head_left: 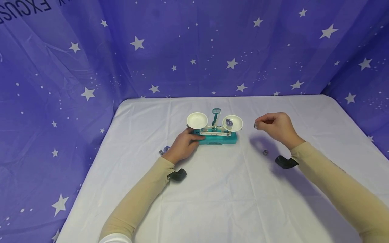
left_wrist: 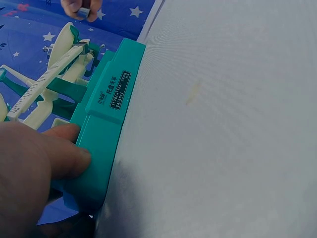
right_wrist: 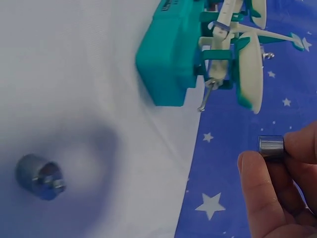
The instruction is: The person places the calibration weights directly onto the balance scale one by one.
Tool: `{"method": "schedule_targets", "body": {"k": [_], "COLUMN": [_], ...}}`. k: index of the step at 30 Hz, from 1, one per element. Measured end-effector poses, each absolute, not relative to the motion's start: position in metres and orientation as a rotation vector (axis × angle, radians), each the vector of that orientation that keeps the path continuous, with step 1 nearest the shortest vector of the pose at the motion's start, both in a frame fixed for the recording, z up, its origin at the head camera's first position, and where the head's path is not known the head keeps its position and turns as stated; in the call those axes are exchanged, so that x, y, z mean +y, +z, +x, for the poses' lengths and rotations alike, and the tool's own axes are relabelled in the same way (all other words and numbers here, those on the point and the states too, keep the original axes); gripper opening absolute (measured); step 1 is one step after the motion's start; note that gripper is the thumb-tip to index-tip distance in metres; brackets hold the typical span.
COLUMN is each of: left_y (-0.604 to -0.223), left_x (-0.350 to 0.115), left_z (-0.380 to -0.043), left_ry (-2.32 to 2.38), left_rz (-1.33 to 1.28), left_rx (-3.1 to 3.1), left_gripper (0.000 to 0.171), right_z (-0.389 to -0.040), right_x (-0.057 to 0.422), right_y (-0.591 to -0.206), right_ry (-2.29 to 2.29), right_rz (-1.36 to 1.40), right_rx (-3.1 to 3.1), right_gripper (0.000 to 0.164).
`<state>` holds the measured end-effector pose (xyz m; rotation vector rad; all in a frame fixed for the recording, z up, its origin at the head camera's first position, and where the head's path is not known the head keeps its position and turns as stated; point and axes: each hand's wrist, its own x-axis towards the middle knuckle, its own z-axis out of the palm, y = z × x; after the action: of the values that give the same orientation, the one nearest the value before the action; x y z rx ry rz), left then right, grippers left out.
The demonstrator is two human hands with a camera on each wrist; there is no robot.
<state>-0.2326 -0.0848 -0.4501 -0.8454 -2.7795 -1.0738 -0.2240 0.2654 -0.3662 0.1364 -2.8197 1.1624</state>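
A teal tray balance (head_left: 225, 139) with two white pans stands on the table. My left hand (head_left: 181, 145) grips the left end of its base; in the left wrist view the thumb (left_wrist: 74, 161) presses on the base's front. The left pan (head_left: 193, 120) is bare, while the right pan (head_left: 238, 124) bears small shiny metal pieces (head_left: 229, 123). Right of that pan, raised above the table, my right hand (head_left: 279, 127) pinches a short metal cylinder (right_wrist: 271, 147) between thumb and fingertips. Below this hand, a similar metal piece (right_wrist: 39, 176) rests on the cloth.
Small metal pieces (head_left: 166, 149) lie beside my left wrist, partly hidden by it. A white cloth (head_left: 212, 202) covers the table. Purple star-patterned curtains (head_left: 194, 47) hang behind and along the sides. Black wrist mounts (head_left: 285, 162) stick out under both sleeves.
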Motion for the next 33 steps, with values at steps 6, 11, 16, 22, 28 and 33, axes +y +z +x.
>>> {"method": "schedule_targets", "body": {"k": [6,11,16,22,28,33], "left_y": [-0.449,-0.448,-0.449,-0.45,-0.45,-0.449], "left_x": [-0.085,-0.085,-0.085,-0.085,-0.085,-0.085], "left_z": [-0.232,-0.232,-0.232,-0.232,-0.233,-0.232], "left_ry": [-1.078,-1.083,-1.084,-1.088,-1.092,-1.099], "left_rz": [-0.848,-0.84,-0.839,-0.85,-0.85,-0.845], "left_rx": [-2.778,-2.786,-2.796,-2.779,-2.779,-2.776], "left_gripper": [0.031,0.031,0.031,0.031,0.03,0.03], "right_z": [-0.229,-0.236,-0.244,-0.251,-0.256,-0.259], "right_x": [0.254,0.243,0.232,0.219,0.209,0.201], "right_y": [-0.355,-0.349,-0.347,-0.344,-0.341,-0.343], "right_ry": [1.189,1.176,1.166,1.144,1.168,1.178], "right_rz": [0.176,0.203,0.211,0.221,0.22,0.218], "right_rx": [-2.806,-2.807,-2.79,-2.805,-2.845,-2.844], "right_gripper": [0.023,0.022,0.019,0.018,0.021,0.02]}}
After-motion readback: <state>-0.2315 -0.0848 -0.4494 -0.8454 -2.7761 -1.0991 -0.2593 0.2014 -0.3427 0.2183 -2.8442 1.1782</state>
